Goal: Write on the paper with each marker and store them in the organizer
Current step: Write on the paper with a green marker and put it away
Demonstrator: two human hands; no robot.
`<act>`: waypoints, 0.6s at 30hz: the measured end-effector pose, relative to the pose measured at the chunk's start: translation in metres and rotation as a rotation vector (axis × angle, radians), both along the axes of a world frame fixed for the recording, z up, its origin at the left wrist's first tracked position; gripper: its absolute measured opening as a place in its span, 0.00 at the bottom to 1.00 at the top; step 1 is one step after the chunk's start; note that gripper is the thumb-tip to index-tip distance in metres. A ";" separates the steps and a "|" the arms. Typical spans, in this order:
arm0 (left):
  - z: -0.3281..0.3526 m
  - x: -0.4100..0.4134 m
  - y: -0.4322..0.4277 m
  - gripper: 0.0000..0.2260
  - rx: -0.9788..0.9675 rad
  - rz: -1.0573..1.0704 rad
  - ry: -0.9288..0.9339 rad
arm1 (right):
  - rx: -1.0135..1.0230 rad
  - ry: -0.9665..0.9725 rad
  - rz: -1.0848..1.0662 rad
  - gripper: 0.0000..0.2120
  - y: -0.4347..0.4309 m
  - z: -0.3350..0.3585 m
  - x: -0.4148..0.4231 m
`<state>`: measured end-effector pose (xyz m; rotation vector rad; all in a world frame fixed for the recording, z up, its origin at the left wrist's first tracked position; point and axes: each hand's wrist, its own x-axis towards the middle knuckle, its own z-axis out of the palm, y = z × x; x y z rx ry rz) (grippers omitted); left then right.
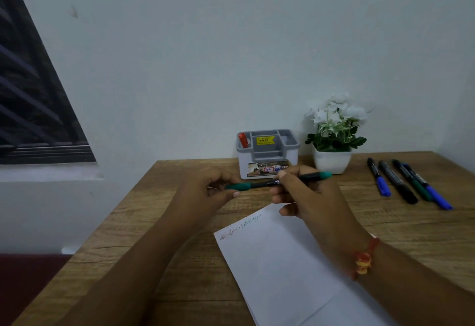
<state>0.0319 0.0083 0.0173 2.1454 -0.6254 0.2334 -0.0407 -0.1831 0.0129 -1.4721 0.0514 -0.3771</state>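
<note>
Together, the left hand and right hand grip a horizontal green-capped black marker above the white paper sheet.

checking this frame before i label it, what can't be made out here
Head view only:
- Writing on the paper: too small and faint to read.
- Green marker: its middle is hidden by the right hand; the left hand covers the cap end.
- Organizer: the red marker is mostly hidden inside; the front label is blurred.
</note>
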 end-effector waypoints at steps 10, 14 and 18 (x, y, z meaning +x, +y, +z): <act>0.003 -0.009 -0.007 0.09 -0.174 -0.047 0.100 | 0.059 0.021 0.098 0.07 -0.002 -0.002 0.005; 0.007 -0.013 -0.007 0.09 -0.199 -0.056 0.122 | 0.039 0.014 0.148 0.07 -0.005 0.001 0.004; 0.008 -0.017 -0.010 0.08 -0.218 -0.060 0.137 | -0.036 -0.012 0.153 0.08 -0.005 0.002 0.004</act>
